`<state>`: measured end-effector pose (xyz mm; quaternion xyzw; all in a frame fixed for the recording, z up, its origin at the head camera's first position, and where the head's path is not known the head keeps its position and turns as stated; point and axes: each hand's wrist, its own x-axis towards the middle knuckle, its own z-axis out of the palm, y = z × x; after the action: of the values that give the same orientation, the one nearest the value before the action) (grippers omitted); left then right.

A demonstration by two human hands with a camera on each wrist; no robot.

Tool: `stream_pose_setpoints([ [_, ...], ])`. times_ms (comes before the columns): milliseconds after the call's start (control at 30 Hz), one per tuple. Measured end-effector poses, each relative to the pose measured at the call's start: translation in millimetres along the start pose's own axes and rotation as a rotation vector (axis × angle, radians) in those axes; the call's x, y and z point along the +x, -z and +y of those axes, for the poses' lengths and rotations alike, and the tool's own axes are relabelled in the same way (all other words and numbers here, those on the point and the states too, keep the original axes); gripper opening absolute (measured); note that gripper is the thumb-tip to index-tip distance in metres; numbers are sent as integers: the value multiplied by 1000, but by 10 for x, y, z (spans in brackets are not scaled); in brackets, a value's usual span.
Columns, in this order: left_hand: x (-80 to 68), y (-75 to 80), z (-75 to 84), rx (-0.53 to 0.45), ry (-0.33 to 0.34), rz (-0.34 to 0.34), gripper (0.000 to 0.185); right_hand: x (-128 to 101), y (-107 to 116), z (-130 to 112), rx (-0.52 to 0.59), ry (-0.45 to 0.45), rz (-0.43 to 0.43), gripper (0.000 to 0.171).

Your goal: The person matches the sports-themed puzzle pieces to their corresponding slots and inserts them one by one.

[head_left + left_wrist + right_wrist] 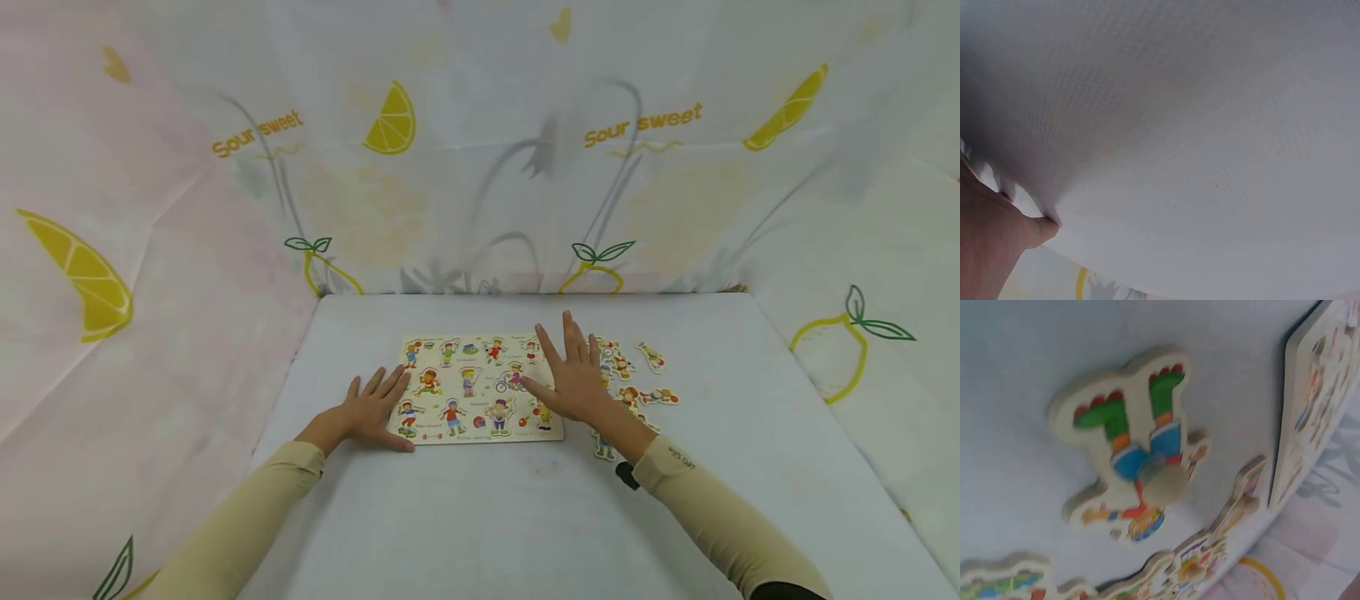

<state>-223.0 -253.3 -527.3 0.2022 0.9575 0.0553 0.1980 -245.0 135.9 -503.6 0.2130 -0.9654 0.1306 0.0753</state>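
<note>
A flat wooden puzzle board (525, 437) printed with sports figures lies on the white table. My left hand (375, 414) rests at its left edge with spread fingers, the thumb along the lower corner. In the left wrist view, only part of that hand (991, 244) shows, thumb out over the white surface. My right hand (576, 383) is over the board's right edge, its fingers straight and fanned, hiding part of the edge and some pieces. Loose figure pieces (660, 397) lie just right of it. Close up, one skater piece (1163, 434) has a round knob.
A single piece (651, 357) lies farther right, apart from the cluster. Behind the table (480, 517) hangs a lemon-printed cloth (465, 167), which also lines both sides. A small black object (627, 476) is by my right wrist.
</note>
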Motion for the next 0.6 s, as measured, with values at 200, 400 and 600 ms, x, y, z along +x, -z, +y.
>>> stream_pose_setpoints([
  [200, 7, -24, -8, -6, -4, 15, 134, 28, 75, 170, -53, -29, -14, 92],
  [400, 33, -43, -18, 0, -1, 12, 135, 36, 113, 257, -82, -43, -24, 92],
  [600, 49, -57, -34, 27, 13, -22, 136, 27, 135, 319, -82, -53, -64, 92],
])
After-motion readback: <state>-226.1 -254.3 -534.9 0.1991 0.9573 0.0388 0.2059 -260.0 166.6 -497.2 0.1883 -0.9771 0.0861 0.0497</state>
